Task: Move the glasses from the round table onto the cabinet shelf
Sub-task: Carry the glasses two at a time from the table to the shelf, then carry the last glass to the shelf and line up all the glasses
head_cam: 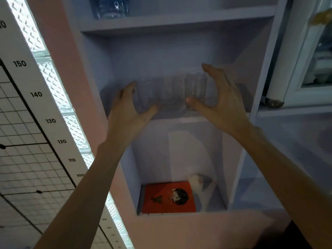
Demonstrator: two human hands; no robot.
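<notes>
Reaching: both bare arms extend up into the middle bay of a pale lilac cabinet, one hand at each end of a row of clear glasses.
Left hand: fingers spread and curved, thumb out to the right near the base of the left glass; the fingers sit beside its left wall. Whether skin touches glass cannot be told through the blur, but the hand is not clenched around it.
Right hand: opened wide, fingers stretched above and behind the right glass, thumb low at its base. The grasp looks released or very loose; actual contact cannot be told.
Glasses: standing upright on the cabinet shelf, side by side. A middle glass stands between the two outer ones, set slightly further back, its outline faint.
Upper shelf: a clear plastic water bottle stands at its left part, cut off by the top edge.
Lower bay: an orange-red book with a cartoon figure on its cover lies flat at the bottom, a whitish soft object just to its right.
Left of the cabinet: a white height chart printed with numbers runs along the wall, glass blocks beside it.
Right of the cabinet: a white-framed glazed door.
</notes>
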